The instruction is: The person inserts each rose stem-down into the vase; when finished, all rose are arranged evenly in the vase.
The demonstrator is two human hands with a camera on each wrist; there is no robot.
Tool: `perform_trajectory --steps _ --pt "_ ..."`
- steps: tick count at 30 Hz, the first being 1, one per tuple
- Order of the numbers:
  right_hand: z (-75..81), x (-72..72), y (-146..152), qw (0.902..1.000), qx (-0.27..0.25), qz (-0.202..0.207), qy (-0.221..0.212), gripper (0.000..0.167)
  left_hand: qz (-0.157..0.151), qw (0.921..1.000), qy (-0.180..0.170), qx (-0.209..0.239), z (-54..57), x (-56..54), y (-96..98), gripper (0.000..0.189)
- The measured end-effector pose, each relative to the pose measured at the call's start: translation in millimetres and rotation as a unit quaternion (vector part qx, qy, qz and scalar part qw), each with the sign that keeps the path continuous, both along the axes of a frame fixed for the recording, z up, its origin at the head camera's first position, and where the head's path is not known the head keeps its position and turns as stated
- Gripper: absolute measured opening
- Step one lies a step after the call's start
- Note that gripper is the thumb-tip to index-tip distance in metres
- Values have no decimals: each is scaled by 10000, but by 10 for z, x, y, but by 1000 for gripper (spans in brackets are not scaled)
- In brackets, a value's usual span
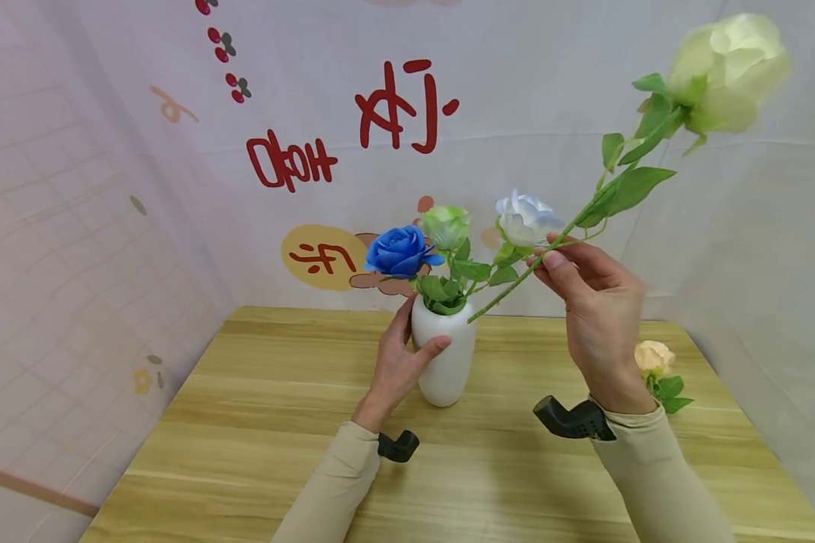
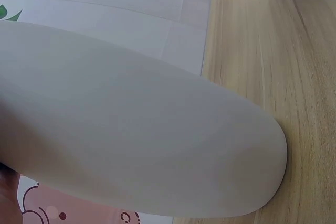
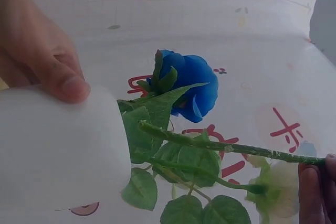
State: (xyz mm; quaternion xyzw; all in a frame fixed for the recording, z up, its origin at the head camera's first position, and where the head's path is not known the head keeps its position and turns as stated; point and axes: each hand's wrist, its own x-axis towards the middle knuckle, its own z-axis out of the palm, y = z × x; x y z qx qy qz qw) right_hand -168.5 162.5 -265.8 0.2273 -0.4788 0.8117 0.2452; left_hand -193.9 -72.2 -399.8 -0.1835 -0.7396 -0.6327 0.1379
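My left hand [image 1: 395, 367] grips a white vase [image 1: 446, 369] round its upper side, thumb across the front. The vase stands upright on the table. A blue rose [image 1: 401, 253], a light green flower [image 1: 446, 226] and a pale blue-white flower [image 1: 526, 219] rise from its mouth with green leaves. Between thumb and fingers, my right hand [image 1: 603, 313] pinches the green stem of a cream rose [image 1: 728, 75]. That stem slants down leftward, its cut end close to the vase's rim. In the right wrist view the stem [image 3: 236, 148] passes in front of the leaves.
A peach flower [image 1: 654, 357] with green leaves lies at the table's right side, partly behind the right wrist. The wood-grain table [image 1: 258, 422] reaches back to a white printed wall cloth [image 1: 516, 90]. Dark devices [image 1: 570, 418] are strapped to both wrists.
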Motion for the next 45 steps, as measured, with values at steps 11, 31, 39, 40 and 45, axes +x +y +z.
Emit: perform_trajectory --steps 11,31,39,40,45 --pt "39 -120 -187 9987 319 -393 -38 15 1 10000 17 -60 13 -7 6 103" --pt "-136 -233 -359 9761 1893 -896 -584 18 -43 9999 -93 -42 7 12 0 101" --pt "-232 -249 -403 9662 2248 -962 -811 21 5 9999 -83 -59 12 16 6 102" --pt "-245 -248 -408 9646 2305 -957 -850 22 13 9999 -75 -69 13 19 5 103" --pt "-314 -253 -429 9587 2518 -945 -926 23 38 9999 -48 -91 15 30 2 102"
